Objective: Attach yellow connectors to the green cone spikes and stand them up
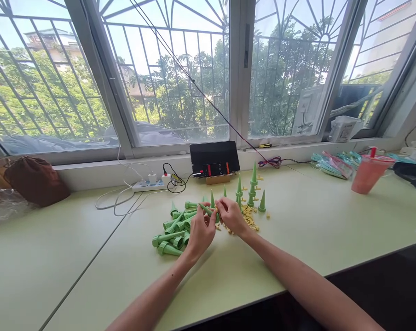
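My left hand point(201, 232) is closed around a green plastic watering spike point(205, 209), tilted with its tip toward the upper left. My right hand point(231, 215) meets it in a pinch, with a bit of yellow showing at the fingertips, seemingly a small yellow valve piece; the fingers hide most of it. To the left lies a heap of green spikes point(169, 239). Small yellow pieces point(250, 219) are scattered beside my right hand. Behind them stand green spikes fitted with yellow side pieces point(252, 191), some stacked. A single spike point(262, 202) stands upright at the right.
A dark tablet point(215, 156) leans by the window sill, behind a power strip point(153, 184) with cables. On the right are a pink cup with a red straw point(371, 172) and plastic-wrapped packets point(332, 164). A brown bag point(37, 181) sits at the left. The table's front edge runs below my forearms.
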The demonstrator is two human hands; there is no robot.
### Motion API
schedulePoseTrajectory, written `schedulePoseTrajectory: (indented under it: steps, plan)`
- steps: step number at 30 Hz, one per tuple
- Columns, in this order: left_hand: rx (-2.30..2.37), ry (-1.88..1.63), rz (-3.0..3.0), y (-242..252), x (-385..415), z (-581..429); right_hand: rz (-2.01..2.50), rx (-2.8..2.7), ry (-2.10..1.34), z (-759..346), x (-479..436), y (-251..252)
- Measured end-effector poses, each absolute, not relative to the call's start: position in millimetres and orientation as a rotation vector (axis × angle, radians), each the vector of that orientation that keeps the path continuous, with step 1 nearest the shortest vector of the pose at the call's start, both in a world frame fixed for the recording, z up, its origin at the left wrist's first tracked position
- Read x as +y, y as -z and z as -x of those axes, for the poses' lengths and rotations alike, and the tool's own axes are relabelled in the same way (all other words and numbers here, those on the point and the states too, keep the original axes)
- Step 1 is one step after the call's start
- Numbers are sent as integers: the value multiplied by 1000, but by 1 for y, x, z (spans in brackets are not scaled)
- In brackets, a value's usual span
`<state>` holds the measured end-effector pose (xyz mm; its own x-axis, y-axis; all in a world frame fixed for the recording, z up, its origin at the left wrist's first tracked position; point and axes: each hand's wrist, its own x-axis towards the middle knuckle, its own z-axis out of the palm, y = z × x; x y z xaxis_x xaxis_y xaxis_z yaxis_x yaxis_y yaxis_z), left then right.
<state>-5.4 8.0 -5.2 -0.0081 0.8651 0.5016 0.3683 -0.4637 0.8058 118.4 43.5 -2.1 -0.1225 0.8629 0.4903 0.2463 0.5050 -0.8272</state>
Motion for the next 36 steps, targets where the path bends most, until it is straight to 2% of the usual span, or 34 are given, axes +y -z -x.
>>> schedulePoseTrajectory:
  steps: [36]
  plan:
    - [1203,-1476,-1652,4,7,0,876,-1633,-777,-122,44,2]
